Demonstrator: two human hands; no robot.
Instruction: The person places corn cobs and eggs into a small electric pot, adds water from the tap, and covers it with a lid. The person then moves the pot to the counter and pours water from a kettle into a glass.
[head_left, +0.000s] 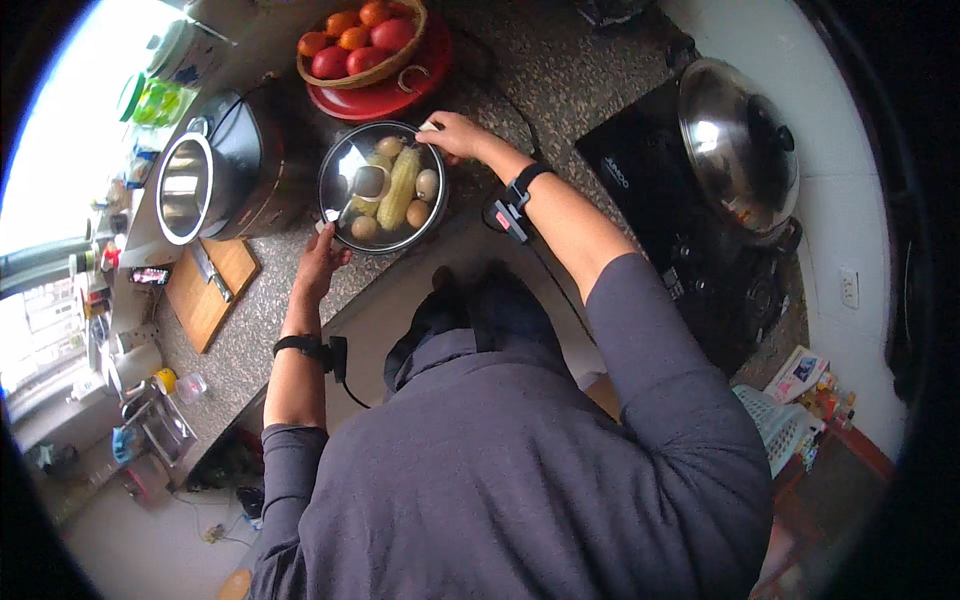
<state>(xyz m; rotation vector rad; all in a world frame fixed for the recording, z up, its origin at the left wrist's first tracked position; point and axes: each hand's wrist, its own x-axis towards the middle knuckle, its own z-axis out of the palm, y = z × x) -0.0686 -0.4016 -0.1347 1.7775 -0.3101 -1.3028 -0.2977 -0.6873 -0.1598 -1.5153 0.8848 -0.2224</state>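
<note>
A round pot under a clear glass lid (347, 166) is between my hands, near the front edge of the counter. Through the glass show corn cobs (399, 189) and several rounded brown items (364, 228), which could be eggs or small potatoes. My left hand (321, 261) grips the pale side handle at the pot's near left. On the opposite side, my right hand (461, 137) has its fingers closed around the other pale handle (428, 127). Whether the pot's base rests on the counter or hangs just above it, I cannot tell.
Beyond the pot, a fruit basket (418, 46) sits on a red plate (352, 107). A dark appliance with a steel pot (184, 187) stands left, beside a cutting board (232, 281) bearing a knife (217, 283). Rightward, a lidded wok (731, 142) sits on a black cooktop (630, 154).
</note>
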